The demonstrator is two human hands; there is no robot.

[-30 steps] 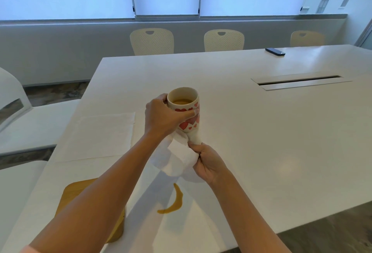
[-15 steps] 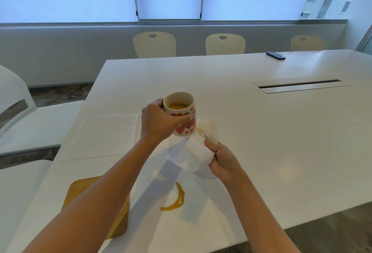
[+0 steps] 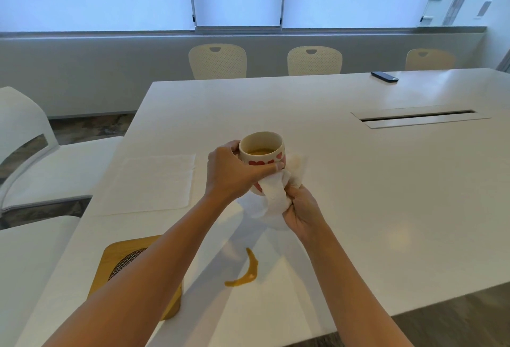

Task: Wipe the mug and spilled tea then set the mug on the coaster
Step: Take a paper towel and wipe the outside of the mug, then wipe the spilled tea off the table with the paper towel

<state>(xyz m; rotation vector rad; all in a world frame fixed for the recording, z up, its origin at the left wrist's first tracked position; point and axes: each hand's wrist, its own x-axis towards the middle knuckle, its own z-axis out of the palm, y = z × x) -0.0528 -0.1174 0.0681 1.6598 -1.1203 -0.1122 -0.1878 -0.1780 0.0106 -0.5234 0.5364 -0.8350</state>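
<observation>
The mug (image 3: 262, 153) was a cream one with red hearts around it, still about half full of tea, and it was held up off the counter (image 3: 358, 181) a bit left of middle. The left hand (image 3: 234, 172) had its grip wrapped around the near side, fingers curled tight on the wall. The right hand (image 3: 302, 210) was pinching a crumpled white paper towel (image 3: 276, 194) and pressing it against the mug's lower right side; a bit of towel poking out behind the mug looked tea-stained. Compared with half a second before, the towel had bunched up closer against the mug and the right hand sat tighter under it, while the mug itself hardly shifted. The spilled tea (image 3: 247, 272) was a thin brown crescent on the counter nearer the person, untouched, between the two forearms. The wooden coaster (image 3: 124, 261) with a woven round insert sat near the counter's near-left edge, half hidden under the left forearm. A flat white napkin (image 3: 154, 181) lay just left of the mug. To the right the counter was wide open up to a cable slot (image 3: 419, 119), with a phone (image 3: 384, 76) far off by the back edge, and chairs (image 3: 218, 61) lined up behind it.
</observation>
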